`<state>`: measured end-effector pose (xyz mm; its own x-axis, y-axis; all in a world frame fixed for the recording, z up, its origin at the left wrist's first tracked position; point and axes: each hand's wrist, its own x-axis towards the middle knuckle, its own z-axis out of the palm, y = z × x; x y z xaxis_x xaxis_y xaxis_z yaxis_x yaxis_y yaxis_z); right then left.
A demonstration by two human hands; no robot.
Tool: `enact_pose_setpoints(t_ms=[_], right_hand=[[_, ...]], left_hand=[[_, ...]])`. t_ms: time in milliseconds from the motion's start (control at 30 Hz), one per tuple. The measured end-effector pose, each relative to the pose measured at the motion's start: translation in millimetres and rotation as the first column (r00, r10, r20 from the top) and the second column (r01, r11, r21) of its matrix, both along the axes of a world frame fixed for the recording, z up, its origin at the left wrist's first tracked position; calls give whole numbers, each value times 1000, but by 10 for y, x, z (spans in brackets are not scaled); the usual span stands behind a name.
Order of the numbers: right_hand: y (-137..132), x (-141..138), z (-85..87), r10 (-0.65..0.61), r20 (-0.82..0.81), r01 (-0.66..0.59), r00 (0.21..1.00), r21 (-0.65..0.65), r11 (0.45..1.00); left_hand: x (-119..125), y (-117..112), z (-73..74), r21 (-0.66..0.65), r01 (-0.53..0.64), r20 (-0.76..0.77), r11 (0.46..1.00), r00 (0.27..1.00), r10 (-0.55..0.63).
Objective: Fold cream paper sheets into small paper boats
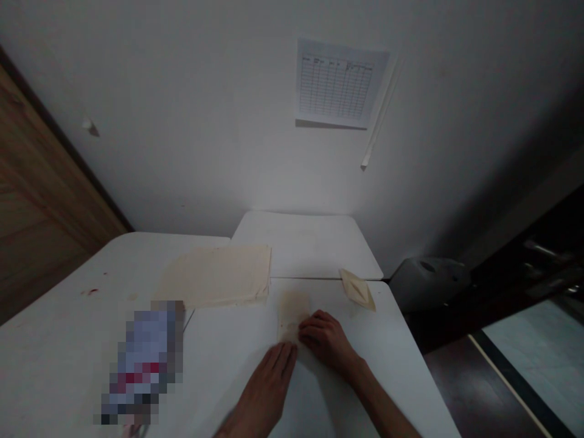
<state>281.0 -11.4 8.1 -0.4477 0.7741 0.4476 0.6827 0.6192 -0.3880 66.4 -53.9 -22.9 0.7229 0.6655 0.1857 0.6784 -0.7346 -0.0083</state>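
- Head view, center: a small pale sheet lies flat on a white table, its long direction running away from the person.
- Head view, left hand: palm down, the fingers held close together and stretched forward; their tips meet the near end of the sheet, so that most of it lies beyond them.
- Head view, right hand: fingers bent and bunched, reaching leftward; the tips rest at the sheet's right edge, in its nearer half, with the sheet to their left. The two sets of fingertips stand near each other at the sheet's near right corner. Whether either hand pinches the sheet — or merely presses it — cannot be told, the thumbs being largely hidden.
- Head view, surroundings on the table: a pile of larger pale sheets to the left and farther back; a folded pale piece, set obliquely, near the far right corner of the nearer tabletop; a pixelated object at left, its identity masked.
- Head view, background: a printed grid on the wall, a slim white strip beside it, and a grayish container right of the table.
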Motion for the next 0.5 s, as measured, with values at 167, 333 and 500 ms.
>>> enact_pose_setpoints(t_ms=[167, 333, 500], right_hand=[[7, -2, -42, -2, -57, 1, 998, -11, 1000], [-2, 86, -71, -15, -75, 14, 997, -12, 1000], [-75, 235, -22, -56, -131, 51, 990, -41, 998]], left_hand=[[88, 8, 254, -97, -8, -2, 995, 1000, 8], [132, -33, 370, -143, -19, 81, 989, 996, 31], [155, -57, 379, -136, -35, 100, 990, 994, 48]])
